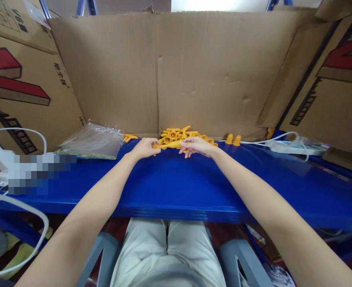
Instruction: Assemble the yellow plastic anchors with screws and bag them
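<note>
On the blue surface (176, 179) lie clear bags (93, 140), contents unclear; left hand (144, 148) and right hand (200, 146) pinch opposite ends of a yellow piece (172, 145) between nearly closed fingers.

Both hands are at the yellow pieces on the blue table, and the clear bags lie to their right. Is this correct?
The side is wrong: the head view shows the clear bags left of the left hand. The yellow pieces are as stated.
</note>
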{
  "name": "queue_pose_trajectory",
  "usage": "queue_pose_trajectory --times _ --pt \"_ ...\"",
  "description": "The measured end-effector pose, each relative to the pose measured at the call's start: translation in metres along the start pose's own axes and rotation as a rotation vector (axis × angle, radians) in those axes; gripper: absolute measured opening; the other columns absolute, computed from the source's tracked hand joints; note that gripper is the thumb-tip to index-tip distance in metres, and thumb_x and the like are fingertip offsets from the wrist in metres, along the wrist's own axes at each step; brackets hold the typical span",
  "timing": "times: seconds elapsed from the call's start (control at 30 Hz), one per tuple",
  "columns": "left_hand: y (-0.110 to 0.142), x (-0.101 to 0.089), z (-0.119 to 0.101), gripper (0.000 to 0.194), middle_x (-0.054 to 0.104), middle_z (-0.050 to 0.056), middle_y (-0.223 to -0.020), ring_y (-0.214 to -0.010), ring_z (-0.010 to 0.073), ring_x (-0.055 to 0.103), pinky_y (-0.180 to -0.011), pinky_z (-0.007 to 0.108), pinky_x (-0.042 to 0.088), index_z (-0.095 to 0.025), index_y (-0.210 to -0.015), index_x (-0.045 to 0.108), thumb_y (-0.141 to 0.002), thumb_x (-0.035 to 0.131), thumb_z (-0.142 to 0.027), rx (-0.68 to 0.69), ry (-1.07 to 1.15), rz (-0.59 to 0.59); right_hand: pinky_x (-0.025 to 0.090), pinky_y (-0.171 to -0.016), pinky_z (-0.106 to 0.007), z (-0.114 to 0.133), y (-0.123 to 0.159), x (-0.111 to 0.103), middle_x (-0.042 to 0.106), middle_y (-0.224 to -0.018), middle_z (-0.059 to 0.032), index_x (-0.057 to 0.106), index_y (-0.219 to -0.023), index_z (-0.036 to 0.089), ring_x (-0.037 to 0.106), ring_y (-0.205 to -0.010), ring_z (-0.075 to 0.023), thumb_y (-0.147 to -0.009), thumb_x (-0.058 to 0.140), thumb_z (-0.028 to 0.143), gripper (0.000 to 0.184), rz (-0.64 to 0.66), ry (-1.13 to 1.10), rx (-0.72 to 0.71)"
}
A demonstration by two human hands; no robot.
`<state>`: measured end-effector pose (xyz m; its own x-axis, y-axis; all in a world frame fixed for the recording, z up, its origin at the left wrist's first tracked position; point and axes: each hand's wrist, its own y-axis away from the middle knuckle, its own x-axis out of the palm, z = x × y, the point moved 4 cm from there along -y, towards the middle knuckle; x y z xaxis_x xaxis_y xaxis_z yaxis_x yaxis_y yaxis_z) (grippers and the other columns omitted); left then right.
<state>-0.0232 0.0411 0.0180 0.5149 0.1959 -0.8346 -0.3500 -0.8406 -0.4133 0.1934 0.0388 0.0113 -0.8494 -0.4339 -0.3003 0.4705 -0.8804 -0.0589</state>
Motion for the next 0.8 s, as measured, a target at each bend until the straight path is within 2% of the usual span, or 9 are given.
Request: queue_pose_trajectory --times 0.1,0.23,0.33,0.4,0.5,0.57,0.63,0.73,0.8 --pt "0.0002 0.0005 -0.0021 0.023 0.056 -0.005 -0.050 -0.050 0.0112 0.048 -0.051 0.022 0.032 -0.017 -0.083 0.068 -0.065 0.059 -0.029 0.010 -0.020 -0.003 0.043 -0.036 -0.019 -0.0038 -0.0021 0.0048 0.067 -0.061 -0.0097 0.058 -0.075 0.012 0.055 -0.039 -0.0098 -0.086 0.052 0.055 0.045 -0.020 0.033 0.082" --pt "0.0005 0.0018 -0.0039 0.022 0.057 -0.005 -0.049 -0.050 0.0115 0.050 -0.052 0.022 0.033 -0.017 -0.083 0.067 -0.065 0.059 -0.028 0.008 -0.011 0.011 0.032 -0.027 -0.019 -0.0068 -0.0040 0.0075 0.057 -0.043 -0.0055 0.059 -0.068 0.013 0.043 -0.028 -0.0080 -0.088 0.039 0.064 0.058 -0.104 0.068 0.141" --pt "0.0008 0.0041 -0.0023 0.022 0.056 -0.005 -0.049 -0.049 0.0121 0.052 -0.052 0.022 0.033 -0.018 -0.082 0.066 -0.064 0.058 -0.027 -0.022 0.014 0.062 0.030 -0.025 -0.019 -0.0082 -0.0031 0.0079 0.056 -0.043 -0.0054 0.060 -0.073 0.012 0.041 -0.027 -0.0074 -0.087 0.032 0.068 0.064 -0.068 0.111 0.186" --pt "0.0008 0.0046 -0.0011 0.023 0.057 -0.005 -0.049 -0.049 0.0122 0.051 -0.052 0.022 0.033 -0.017 -0.083 0.066 -0.064 0.058 -0.027 -0.032 0.018 0.073 0.034 -0.028 -0.019 -0.0088 -0.0011 0.0078 0.063 -0.054 -0.0077 0.062 -0.086 0.010 0.047 -0.031 -0.0085 -0.087 0.034 0.067 0.064 0.012 0.107 0.212" --pt "0.0001 0.0044 -0.0001 0.024 0.057 -0.004 -0.051 -0.050 0.0122 0.050 -0.052 0.023 0.032 -0.017 -0.082 0.067 -0.063 0.058 -0.028 -0.038 -0.013 0.068 0.050 -0.042 -0.021 -0.0063 0.0021 0.0066 0.070 -0.086 -0.0090 0.052 -0.120 0.014 0.062 -0.049 -0.0111 -0.082 0.061 0.051 0.053 0.096 0.064 0.159" --pt "-0.0002 0.0052 0.0000 0.025 0.057 -0.004 -0.052 -0.051 0.0125 0.050 -0.052 0.023 0.032 -0.017 -0.083 0.067 -0.063 0.058 -0.028 -0.045 -0.022 0.083 0.056 -0.055 -0.022 -0.0039 0.0029 0.0058 0.068 -0.101 -0.0078 0.043 -0.131 0.019 0.067 -0.061 -0.0116 -0.076 0.073 0.033 0.064 0.099 0.051 0.091" --pt "-0.0004 0.0062 -0.0007 0.026 0.057 -0.004 -0.053 -0.053 0.0129 0.051 -0.053 0.023 0.033 -0.017 -0.083 0.067 -0.063 0.058 -0.029 -0.043 -0.025 0.097 0.058 -0.062 -0.022 -0.0036 0.0025 0.0060 0.066 -0.104 -0.0075 0.045 -0.131 0.020 0.068 -0.065 -0.0112 -0.075 0.074 0.023 0.063 0.086 0.063 0.067" --pt "-0.0003 0.0078 -0.0012 0.026 0.059 -0.003 -0.057 -0.056 0.0135 0.053 -0.056 0.023 0.034 -0.017 -0.083 0.067 -0.063 0.060 -0.031 -0.038 -0.027 0.114 0.058 -0.063 -0.023 -0.0056 0.0010 0.0077 0.067 -0.100 -0.0077 0.051 -0.124 0.017 0.068 -0.064 -0.0112 -0.078 0.069 0.019 0.049 0.079 0.093 0.090" --pt "0.0000 0.0091 -0.0007 0.028 0.060 -0.003 -0.058 -0.056 0.0136 0.053 -0.055 0.023 0.034 -0.017 -0.084 0.066 -0.063 0.063 -0.036 -0.045 -0.014 0.136 0.058 -0.063 -0.023 -0.0064 0.0004 0.0084 0.068 -0.098 -0.0076 0.052 -0.122 0.017 0.068 -0.064 -0.0115 -0.079 0.068 0.018 0.047 0.083 0.095 0.097"
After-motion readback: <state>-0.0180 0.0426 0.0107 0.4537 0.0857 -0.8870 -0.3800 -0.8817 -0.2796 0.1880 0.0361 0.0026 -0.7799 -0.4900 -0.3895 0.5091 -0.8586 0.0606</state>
